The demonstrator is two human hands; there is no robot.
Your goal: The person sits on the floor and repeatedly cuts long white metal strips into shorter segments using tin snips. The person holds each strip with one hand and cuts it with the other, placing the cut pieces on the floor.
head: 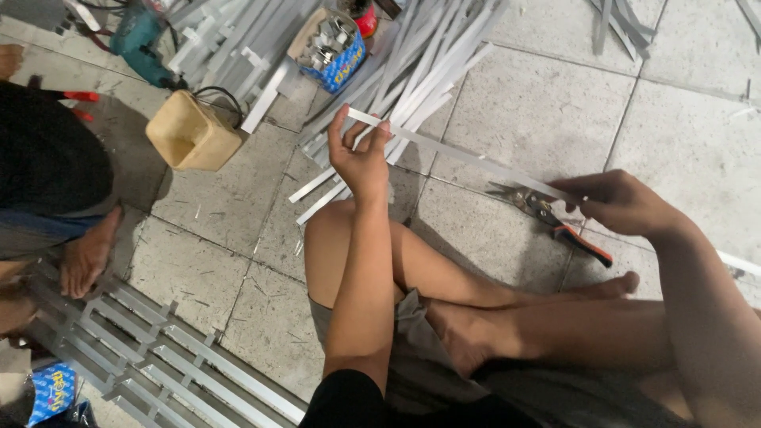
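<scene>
your left hand [361,154] pinches one end of a long metal strip [468,158], fingers closed around it. your right hand [622,202] grips the other end, fingers curled tight. the strip hangs slanted above the tiled floor [539,103]. tin snips [547,215] lie on the floor just beside your right hand. a pile of strips [420,71] lies beyond.

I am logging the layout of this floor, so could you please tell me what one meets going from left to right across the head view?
Another person's foot → tan plastic container → blue box of metal clips → left hand → tin snips → right hand, both hands gripping one metal strip.
</scene>
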